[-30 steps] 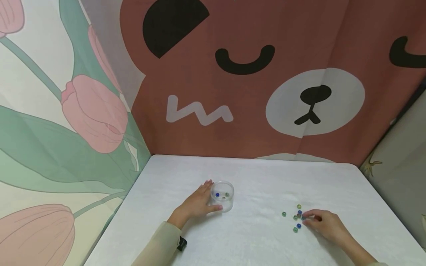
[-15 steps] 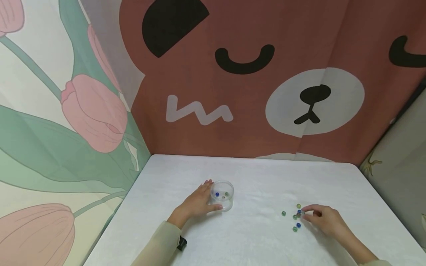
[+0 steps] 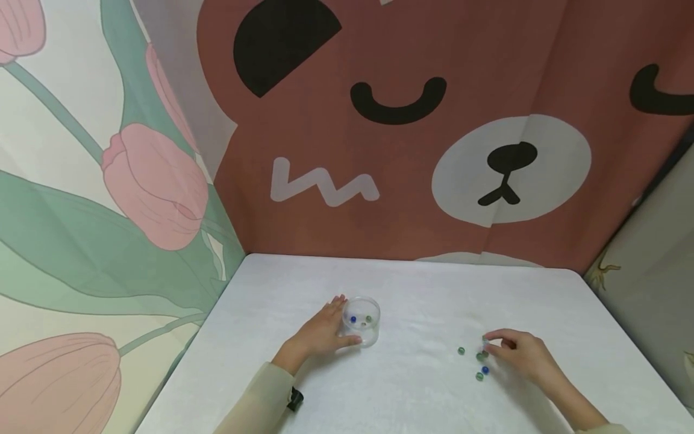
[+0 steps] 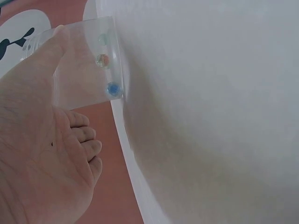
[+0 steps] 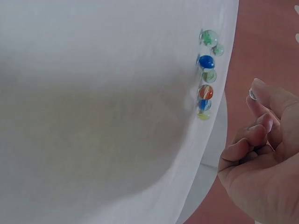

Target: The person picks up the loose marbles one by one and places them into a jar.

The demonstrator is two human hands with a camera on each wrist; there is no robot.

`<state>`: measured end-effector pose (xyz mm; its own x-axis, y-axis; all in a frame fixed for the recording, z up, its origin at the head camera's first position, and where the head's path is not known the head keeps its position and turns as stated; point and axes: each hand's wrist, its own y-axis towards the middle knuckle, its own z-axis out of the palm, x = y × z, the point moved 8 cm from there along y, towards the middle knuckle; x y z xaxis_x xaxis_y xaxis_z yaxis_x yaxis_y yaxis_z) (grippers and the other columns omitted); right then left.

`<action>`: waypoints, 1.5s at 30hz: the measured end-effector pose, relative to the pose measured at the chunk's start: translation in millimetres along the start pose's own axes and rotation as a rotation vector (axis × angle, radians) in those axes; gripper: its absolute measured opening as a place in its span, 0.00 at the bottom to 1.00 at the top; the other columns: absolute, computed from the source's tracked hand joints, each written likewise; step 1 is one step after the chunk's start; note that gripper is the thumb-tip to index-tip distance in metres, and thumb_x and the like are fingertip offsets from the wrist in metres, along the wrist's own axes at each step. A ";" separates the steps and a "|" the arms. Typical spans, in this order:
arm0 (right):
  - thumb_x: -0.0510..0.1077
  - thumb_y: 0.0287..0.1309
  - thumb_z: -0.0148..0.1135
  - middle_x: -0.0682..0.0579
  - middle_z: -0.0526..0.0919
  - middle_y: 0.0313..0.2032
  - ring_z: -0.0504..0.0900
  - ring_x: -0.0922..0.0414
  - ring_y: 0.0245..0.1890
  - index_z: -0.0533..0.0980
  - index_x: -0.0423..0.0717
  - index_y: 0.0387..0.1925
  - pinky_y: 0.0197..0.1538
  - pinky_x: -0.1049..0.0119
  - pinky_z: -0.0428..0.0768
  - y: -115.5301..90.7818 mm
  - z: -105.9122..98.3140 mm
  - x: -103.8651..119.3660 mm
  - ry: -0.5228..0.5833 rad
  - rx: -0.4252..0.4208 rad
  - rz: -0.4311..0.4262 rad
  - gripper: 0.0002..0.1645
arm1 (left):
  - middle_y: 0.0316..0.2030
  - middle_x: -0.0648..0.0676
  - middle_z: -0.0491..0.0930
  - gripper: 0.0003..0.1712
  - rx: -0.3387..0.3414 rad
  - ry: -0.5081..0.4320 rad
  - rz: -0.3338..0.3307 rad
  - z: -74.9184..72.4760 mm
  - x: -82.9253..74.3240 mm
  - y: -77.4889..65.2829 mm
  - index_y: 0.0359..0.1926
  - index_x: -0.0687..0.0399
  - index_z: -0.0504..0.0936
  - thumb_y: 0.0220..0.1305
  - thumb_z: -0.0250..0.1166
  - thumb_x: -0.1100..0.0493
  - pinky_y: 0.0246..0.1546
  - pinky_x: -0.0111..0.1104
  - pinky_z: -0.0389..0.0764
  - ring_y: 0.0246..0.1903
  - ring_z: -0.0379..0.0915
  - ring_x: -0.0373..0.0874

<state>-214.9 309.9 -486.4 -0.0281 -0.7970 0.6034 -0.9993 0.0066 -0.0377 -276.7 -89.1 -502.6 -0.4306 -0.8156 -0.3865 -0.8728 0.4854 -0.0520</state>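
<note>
My left hand (image 3: 318, 331) holds a clear plastic jar (image 3: 368, 335) from its left side, thumb at the front and fingers behind. Inside the jar's bottom lie a blue marble (image 4: 113, 89), a reddish-green marble (image 4: 103, 60) and a pale green marble (image 4: 103, 39). Over on the right, my right hand (image 3: 525, 355) pinches a clear glass marble (image 5: 252, 94) between thumb and forefinger, raised above the loose marbles. Its other fingers are curled in. Among those loose marbles are a blue marble (image 3: 485, 370), a green marble (image 3: 461, 351) and an orange-streaked marble (image 5: 206, 92).
A white cloth covers the table (image 3: 417, 386), with the loose marbles in a small cluster on the right. Behind the table's far edge hangs a brown bear-print curtain (image 3: 406, 223). A tulip-print curtain (image 3: 157, 193) borders the left side.
My right hand has moved slightly up and left with the pinched marble, now covering the marbles at the cluster's far end. My left hand and the jar have stayed in place.
</note>
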 end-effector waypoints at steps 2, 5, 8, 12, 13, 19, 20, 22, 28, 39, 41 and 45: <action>0.51 0.60 0.72 0.56 0.69 0.23 0.65 0.60 0.24 0.86 0.48 0.46 0.24 0.68 0.61 0.4 1.1 3.0 0.008 -0.001 -0.004 0.15 | 0.80 0.57 0.47 0.61 0.005 0.000 -0.007 0.5 0.6 0.1 0.79 0.62 0.51 0.62 0.60 0.25 0.79 0.43 0.49 0.79 0.41 0.50; 0.51 0.60 0.72 0.56 0.69 0.23 0.64 0.61 0.23 0.86 0.48 0.46 0.24 0.68 0.61 1.5 2.7 7.6 0.019 -0.003 -0.021 0.15 | 0.80 0.57 0.47 0.61 0.006 -0.001 -0.010 1.2 1.2 0.6 0.79 0.62 0.51 0.62 0.60 0.25 0.79 0.43 0.49 0.79 0.41 0.50; 0.50 0.60 0.72 0.56 0.69 0.23 0.64 0.62 0.23 0.86 0.48 0.45 0.24 0.69 0.62 2.8 4.4 12.2 0.028 -0.009 -0.041 0.15 | 0.80 0.58 0.47 0.61 0.005 0.001 -0.008 1.0 1.1 0.8 0.79 0.62 0.51 0.62 0.60 0.25 0.79 0.43 0.50 0.79 0.41 0.50; 0.49 0.59 0.72 0.57 0.70 0.22 0.64 0.62 0.22 0.86 0.48 0.45 0.23 0.69 0.63 4.1 7.8 18.0 0.043 -0.009 -0.055 0.15 | 0.80 0.58 0.47 0.62 0.005 0.008 -0.007 0.3 0.8 0.8 0.79 0.62 0.51 0.62 0.59 0.24 0.79 0.43 0.49 0.80 0.41 0.50; 0.49 0.59 0.72 0.57 0.70 0.22 0.64 0.62 0.22 0.86 0.47 0.46 0.23 0.69 0.63 4.4 8.5 19.6 0.051 -0.008 -0.058 0.15 | 0.80 0.58 0.47 0.62 0.005 0.008 -0.006 0.2 0.7 0.8 0.79 0.62 0.51 0.62 0.59 0.24 0.79 0.43 0.49 0.80 0.40 0.50; 0.51 0.60 0.72 0.56 0.70 0.21 0.64 0.62 0.21 0.86 0.48 0.47 0.22 0.69 0.64 6.0 12.5 27.5 0.079 0.012 -0.063 0.16 | 0.80 0.57 0.47 0.62 0.005 -0.001 -0.009 0.2 0.0 1.3 0.79 0.62 0.51 0.62 0.59 0.24 0.79 0.43 0.49 0.80 0.40 0.50; 0.51 0.61 0.71 0.56 0.70 0.21 0.64 0.62 0.20 0.86 0.48 0.47 0.22 0.69 0.64 6.6 13.0 29.3 0.082 0.013 -0.070 0.16 | 0.80 0.57 0.47 0.62 0.005 -0.003 -0.010 0.3 0.0 1.3 0.79 0.62 0.51 0.61 0.59 0.24 0.79 0.43 0.49 0.80 0.40 0.50; 0.51 0.61 0.71 0.57 0.69 0.21 0.63 0.63 0.20 0.86 0.47 0.47 0.21 0.70 0.64 7.7 14.3 32.7 0.090 0.013 -0.088 0.17 | 0.80 0.57 0.46 0.62 0.005 -0.004 -0.012 0.4 0.2 1.0 0.79 0.61 0.51 0.62 0.59 0.24 0.79 0.43 0.49 0.80 0.40 0.50; 0.51 0.60 0.72 0.57 0.69 0.21 0.63 0.63 0.19 0.86 0.46 0.46 0.21 0.70 0.64 9.3 20.4 43.5 0.121 0.009 -0.106 0.17 | 0.80 0.58 0.47 0.61 0.003 0.002 -0.005 0.7 0.3 0.7 0.79 0.62 0.51 0.62 0.61 0.25 0.79 0.43 0.49 0.79 0.41 0.50; 0.50 0.62 0.71 0.57 0.68 0.20 0.62 0.63 0.19 0.86 0.45 0.47 0.21 0.70 0.64 16.1 31.3 63.7 0.166 0.017 -0.112 0.16 | 0.80 0.58 0.47 0.61 -0.004 0.005 -0.009 0.5 1.0 0.8 0.79 0.62 0.52 0.62 0.60 0.25 0.79 0.44 0.50 0.79 0.41 0.50; 0.50 0.62 0.71 0.57 0.69 0.20 0.62 0.63 0.19 0.86 0.46 0.46 0.21 0.70 0.64 17.9 33.3 68.1 0.173 0.016 -0.114 0.16 | 0.80 0.57 0.47 0.62 -0.002 0.004 -0.011 0.2 0.8 0.7 0.79 0.62 0.52 0.62 0.60 0.24 0.79 0.44 0.50 0.79 0.41 0.50; 0.50 0.61 0.71 0.57 0.69 0.20 0.63 0.63 0.19 0.86 0.47 0.46 0.21 0.70 0.64 21.3 38.0 75.9 0.191 0.010 -0.124 0.15 | 0.80 0.57 0.47 0.62 0.002 0.001 -0.010 0.9 0.9 0.6 0.79 0.61 0.51 0.61 0.59 0.24 0.79 0.44 0.49 0.80 0.41 0.50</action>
<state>-237.3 226.6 -471.7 0.0899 -0.6625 0.7436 -0.9951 -0.0914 0.0389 -277.4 -89.3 -503.9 -0.4223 -0.8208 -0.3846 -0.8765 0.4779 -0.0576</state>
